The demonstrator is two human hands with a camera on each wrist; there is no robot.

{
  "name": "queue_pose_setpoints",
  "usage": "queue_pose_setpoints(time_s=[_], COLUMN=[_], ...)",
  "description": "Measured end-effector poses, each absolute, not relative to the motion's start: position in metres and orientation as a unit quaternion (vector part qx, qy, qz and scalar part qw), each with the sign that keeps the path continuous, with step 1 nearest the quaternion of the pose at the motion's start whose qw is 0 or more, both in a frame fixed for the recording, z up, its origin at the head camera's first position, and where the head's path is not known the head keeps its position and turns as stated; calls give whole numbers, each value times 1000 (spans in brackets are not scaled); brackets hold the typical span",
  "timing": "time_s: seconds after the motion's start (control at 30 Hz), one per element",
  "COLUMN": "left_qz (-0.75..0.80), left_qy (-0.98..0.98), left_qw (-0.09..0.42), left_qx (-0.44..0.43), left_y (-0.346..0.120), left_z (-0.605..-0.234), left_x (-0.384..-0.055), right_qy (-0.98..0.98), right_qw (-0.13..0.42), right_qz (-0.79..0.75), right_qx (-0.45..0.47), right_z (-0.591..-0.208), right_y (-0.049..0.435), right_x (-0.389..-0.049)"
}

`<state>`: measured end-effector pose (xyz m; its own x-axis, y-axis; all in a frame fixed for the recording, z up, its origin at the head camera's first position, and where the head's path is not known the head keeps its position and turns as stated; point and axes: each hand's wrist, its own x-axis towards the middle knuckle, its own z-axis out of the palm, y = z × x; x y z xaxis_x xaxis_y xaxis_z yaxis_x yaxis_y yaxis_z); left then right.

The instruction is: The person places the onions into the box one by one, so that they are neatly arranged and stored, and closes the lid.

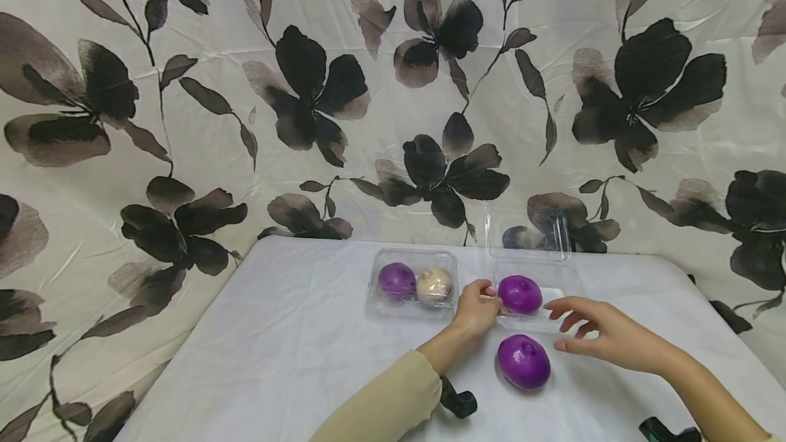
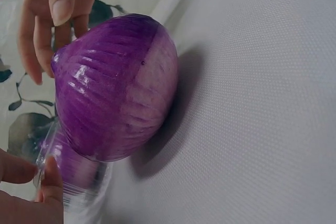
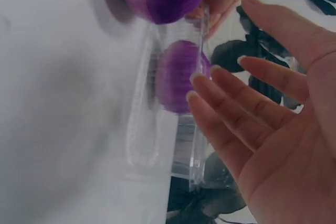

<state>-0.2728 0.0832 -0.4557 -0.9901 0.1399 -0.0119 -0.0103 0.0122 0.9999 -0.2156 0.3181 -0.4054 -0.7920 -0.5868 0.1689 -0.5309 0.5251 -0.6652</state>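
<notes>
An open clear plastic box (image 1: 568, 285) stands toward the back right with its lid (image 1: 528, 234) raised. One purple onion (image 1: 520, 294) lies in its left half. My left hand (image 1: 477, 309) pinches the box's left rim between thumb and fingers; the left wrist view shows the thumb (image 2: 18, 169) at that rim. A second purple onion (image 1: 524, 361) rests on the white cloth in front of the box. My right hand (image 1: 604, 333) hovers at the box's right side with fingers apart and loosely bent, holding nothing. In the right wrist view its fingertips (image 3: 197, 80) overlap the box's rim.
Left of my left hand sits a closed clear box (image 1: 413, 254) containing a purple onion (image 1: 396, 281) and a pale onion (image 1: 434, 286). A floral curtain (image 1: 381, 108) hangs behind the white-covered table (image 1: 276, 340). Dark wrist-camera mounts (image 1: 458, 401) jut out below my wrists.
</notes>
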Motion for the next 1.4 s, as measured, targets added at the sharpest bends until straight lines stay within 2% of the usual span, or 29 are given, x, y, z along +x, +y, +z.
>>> queue_pose_setpoints(time_s=[0.2, 0.3, 0.97, 1.4], left_qz=[696, 693, 696, 701], left_qy=[715, 718, 715, 710], left_qw=[51, 49, 51, 52], left_qx=[39, 38, 45, 42], left_y=[83, 83, 82, 84], left_z=[-456, -457, -456, -455], left_x=[-272, -271, -271, -272], right_qy=[843, 835, 847, 846], right_qw=[179, 209, 162, 167], right_qz=[-411, -411, -389, -383], right_qx=[-296, -299, -324, -332], right_z=[-412, -417, -435, -432], right_y=[313, 309, 283, 282], right_x=[-210, -207, -208, -214])
